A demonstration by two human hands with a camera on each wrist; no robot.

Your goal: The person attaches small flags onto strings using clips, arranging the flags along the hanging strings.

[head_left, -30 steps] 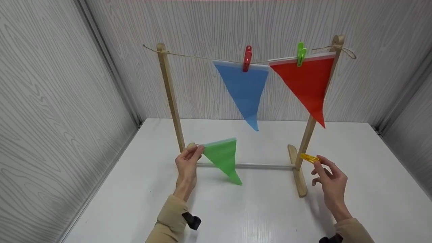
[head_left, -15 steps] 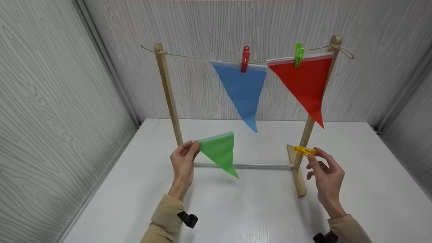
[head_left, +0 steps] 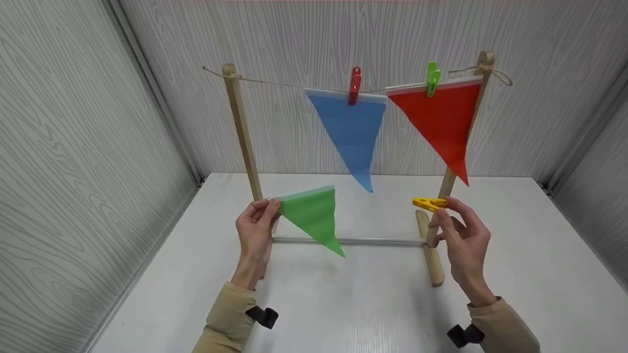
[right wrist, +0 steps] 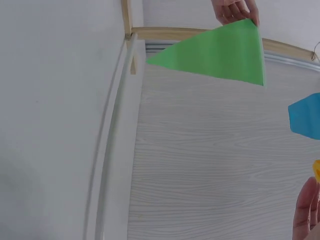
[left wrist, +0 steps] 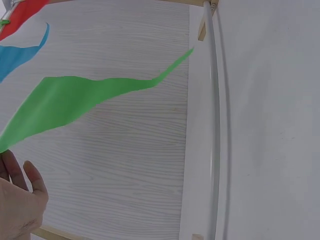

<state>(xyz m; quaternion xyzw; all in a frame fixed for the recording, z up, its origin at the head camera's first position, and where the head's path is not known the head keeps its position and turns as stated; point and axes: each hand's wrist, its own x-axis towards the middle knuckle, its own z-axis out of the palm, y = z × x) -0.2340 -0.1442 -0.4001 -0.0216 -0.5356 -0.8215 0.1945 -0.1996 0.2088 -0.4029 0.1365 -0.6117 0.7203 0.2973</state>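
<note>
My left hand (head_left: 256,230) pinches a green triangular pennant (head_left: 314,215) by the left end of its pale top edge, and the tip dangles down to the right. In the left wrist view the pennant (left wrist: 75,97) stretches out from the fingertips. Between thumb and fingers, my right hand (head_left: 463,240) holds a yellow clothespin (head_left: 429,203) level, in front of the right post. Behind and above, a blue pennant (head_left: 351,132) hangs from a string (head_left: 274,83) under a red clothespin (head_left: 354,86). Right of it hangs a red pennant (head_left: 441,117) under a green clothespin (head_left: 432,79).
The string is tied between a left wooden post (head_left: 240,127) and a right wooden post (head_left: 447,184). A pale rod (head_left: 373,241) joins the posts low down, and a wooden foot (head_left: 434,267) rests on the white table (head_left: 358,304). Wood-grain panels (head_left: 64,162) enclose the table.
My left hand has lifted the green pennant and shifted slightly left. My right hand has raised the yellow clothespin and brought it leftward, across the right post. The hanging pennants stay on the string.
</note>
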